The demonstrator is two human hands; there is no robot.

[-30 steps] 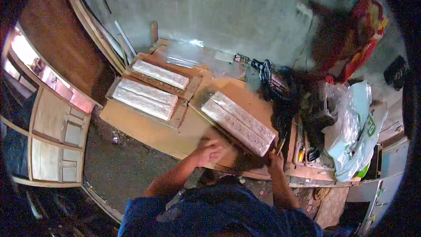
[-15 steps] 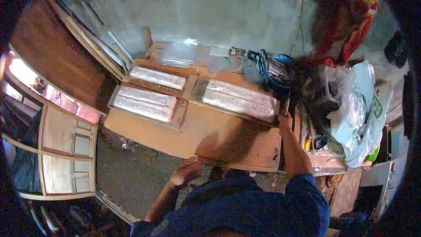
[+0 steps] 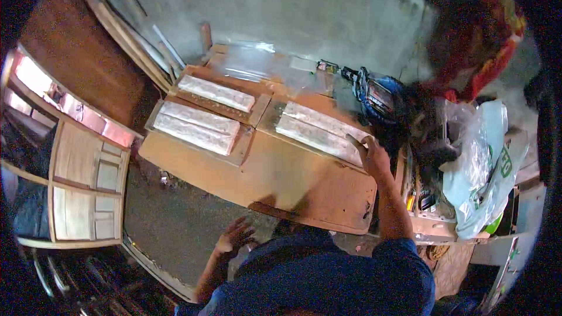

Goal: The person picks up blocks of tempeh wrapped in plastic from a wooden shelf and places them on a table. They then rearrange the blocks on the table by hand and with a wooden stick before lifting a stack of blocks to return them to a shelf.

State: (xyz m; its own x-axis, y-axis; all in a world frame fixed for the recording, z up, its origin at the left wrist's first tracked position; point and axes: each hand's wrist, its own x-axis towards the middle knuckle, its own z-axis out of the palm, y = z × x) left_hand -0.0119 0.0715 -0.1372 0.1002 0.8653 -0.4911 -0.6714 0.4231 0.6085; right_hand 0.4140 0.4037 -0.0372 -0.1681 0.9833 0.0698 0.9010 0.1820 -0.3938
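Two long whitish blocks (image 3: 313, 129) lie side by side on a flat board at the right of a brown-topped table (image 3: 234, 169). My right hand (image 3: 374, 155) is over their right end, fingers bent and apart; I cannot tell whether the fingertips touch the blocks. No tool shows in it. Another pair of whitish blocks (image 3: 196, 126) lies on a board at the left, and a single whitish block (image 3: 216, 92) sits behind that pair. My left hand (image 3: 237, 235) hangs in front of the table's near edge, fingers spread, holding nothing.
Clear plastic sheets (image 3: 249, 61) lie at the table's back. A dark blue bag-like bundle (image 3: 377, 93) stands at the back right. White plastic bags (image 3: 477, 169) crowd the right side. A wooden panelled frame (image 3: 88, 181) stands left, and wooden strips (image 3: 120, 35) lean against the wall.
My right hand has moved left and slightly up from the table's right edge to the blocks; the stick-like handle near it is no longer visible. My left hand has dropped lower, fingers spreading. The view has shifted.
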